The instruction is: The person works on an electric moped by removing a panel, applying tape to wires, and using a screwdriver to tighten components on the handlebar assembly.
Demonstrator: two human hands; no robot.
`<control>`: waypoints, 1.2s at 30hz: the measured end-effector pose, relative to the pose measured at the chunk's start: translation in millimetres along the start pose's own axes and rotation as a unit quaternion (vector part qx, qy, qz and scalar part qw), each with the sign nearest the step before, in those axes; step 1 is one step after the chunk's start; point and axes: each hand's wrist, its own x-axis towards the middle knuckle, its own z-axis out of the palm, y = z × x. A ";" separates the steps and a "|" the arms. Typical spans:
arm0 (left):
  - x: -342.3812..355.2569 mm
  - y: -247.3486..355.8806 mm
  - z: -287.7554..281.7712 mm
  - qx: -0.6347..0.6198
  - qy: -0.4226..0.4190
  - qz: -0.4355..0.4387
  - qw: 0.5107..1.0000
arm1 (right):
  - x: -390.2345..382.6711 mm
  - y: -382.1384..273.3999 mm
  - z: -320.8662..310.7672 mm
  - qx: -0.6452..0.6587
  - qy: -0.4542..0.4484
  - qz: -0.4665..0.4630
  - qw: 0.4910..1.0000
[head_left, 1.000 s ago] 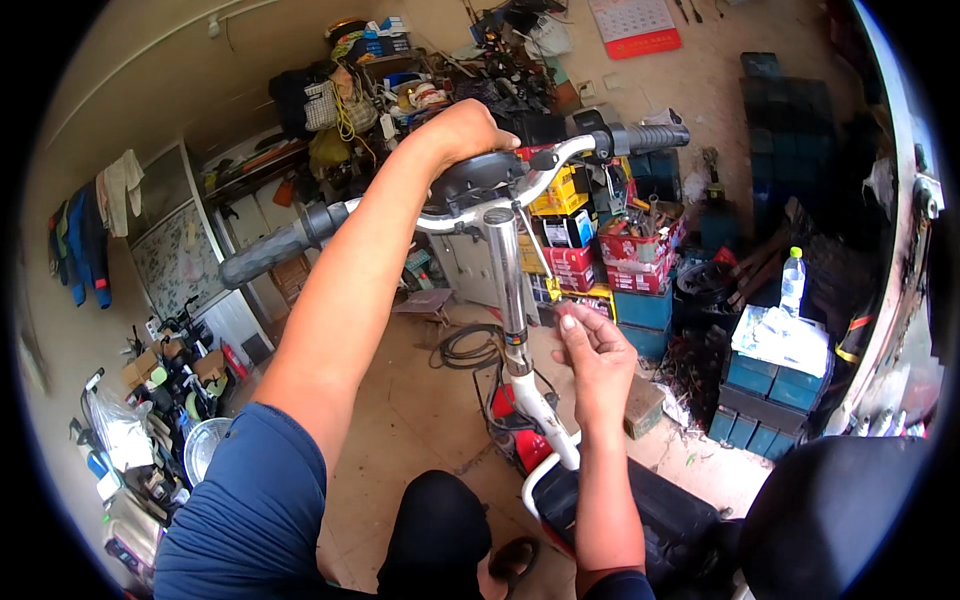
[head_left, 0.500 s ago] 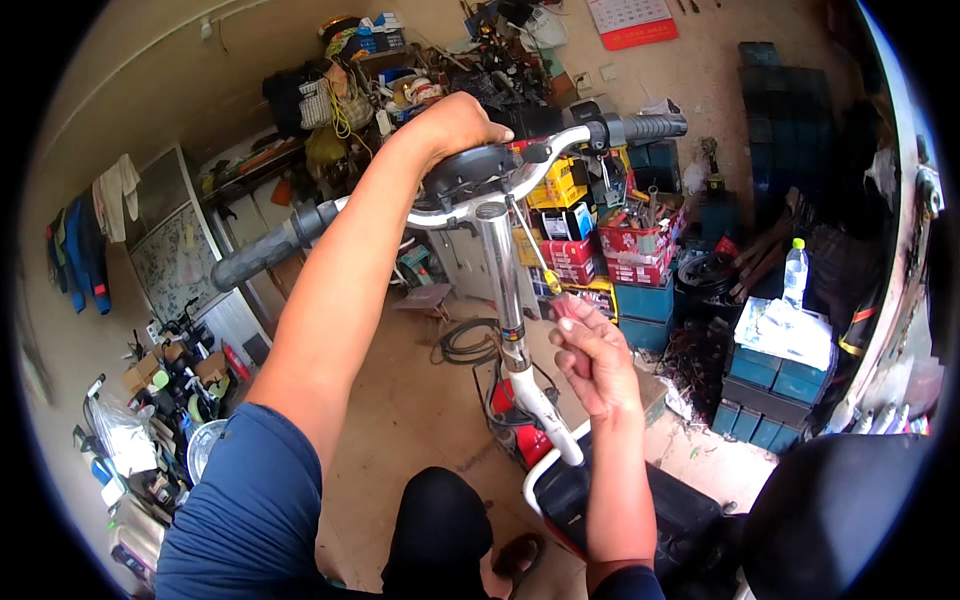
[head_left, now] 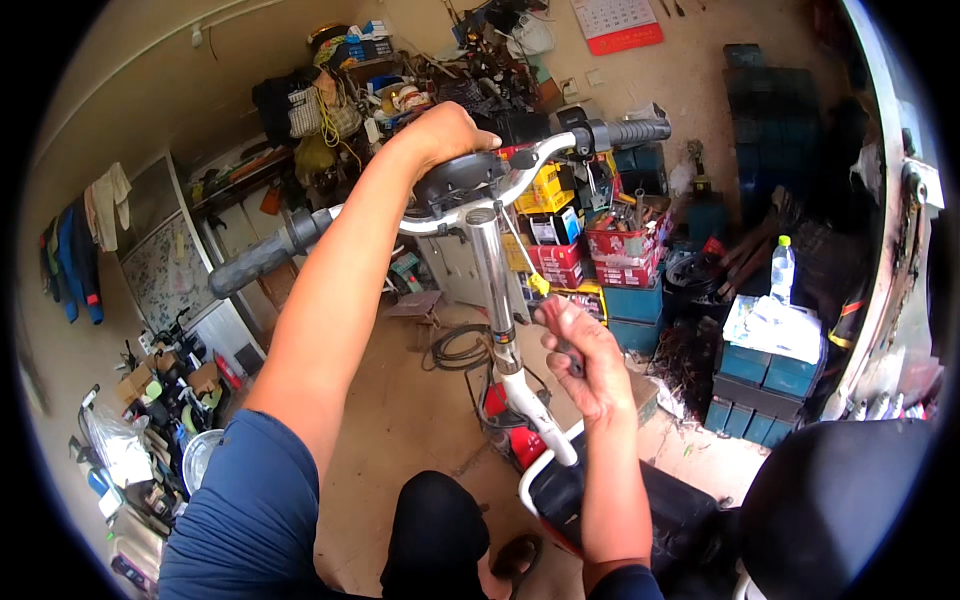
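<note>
Background: red crates [head_left: 618, 246]
Left hand [head_left: 447, 132]: over handlebar's [head_left: 523, 182] black housing [head_left: 458, 184]; can't tell grip
Right hand [head_left: 590, 355]: pinching screwdriver [head_left: 538, 284]
Twist: right hand rolled since half-second ago, likely turning it

The handlebar [head_left: 519, 186] has two grips [head_left: 250, 272] [head_left: 640, 131], the wall [head_left: 685, 65] one calendar [head_left: 618, 22].
</note>
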 end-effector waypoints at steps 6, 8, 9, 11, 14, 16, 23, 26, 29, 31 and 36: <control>-0.5 6.0 -2.8 -0.005 -0.002 -0.029 1.000 | 3.6 30.3 9.0 -0.528 0.153 -0.473 0.688; -1.9 6.4 -2.9 -0.010 -0.005 -0.026 1.000 | 8.8 34.4 6.0 -0.586 0.156 -0.537 0.586; -2.5 8.3 -2.6 -0.016 -0.007 -0.025 1.000 | 8.2 32.3 8.5 -0.577 0.152 -0.537 0.596; -3.2 13.0 -2.1 -0.026 -0.010 -0.022 0.999 | 10.8 33.6 5.7 -0.516 0.154 -0.493 0.683; -1.8 12.2 -0.5 -0.017 -0.016 -0.007 1.000 | 11.3 37.3 4.1 -0.339 0.141 -0.329 0.870; -0.9 6.4 0.1 -0.040 -0.010 -0.012 0.999 | 5.7 25.0 7.4 -0.290 0.116 -0.266 0.912; -2.8 -12.6 -0.4 -0.242 0.203 0.040 0.948 | -4.5 33.1 17.0 -0.277 0.116 -0.260 0.918; -34.8 3.0 -10.8 -0.281 0.332 0.052 0.899 | 0.3 38.5 8.8 -0.318 0.107 -0.292 0.896; -117.2 51.5 -15.1 -0.400 0.276 0.091 0.869 | 5.6 26.5 -5.2 -0.303 0.104 -0.278 0.905; -176.8 73.1 17.3 -0.490 0.184 0.048 0.851 | 5.8 18.4 -21.1 -0.301 0.113 -0.303 0.897; -311.9 -13.4 150.2 -0.634 -0.131 -0.327 0.689 | 3.5 31.3 -10.9 -0.291 0.124 -0.261 0.912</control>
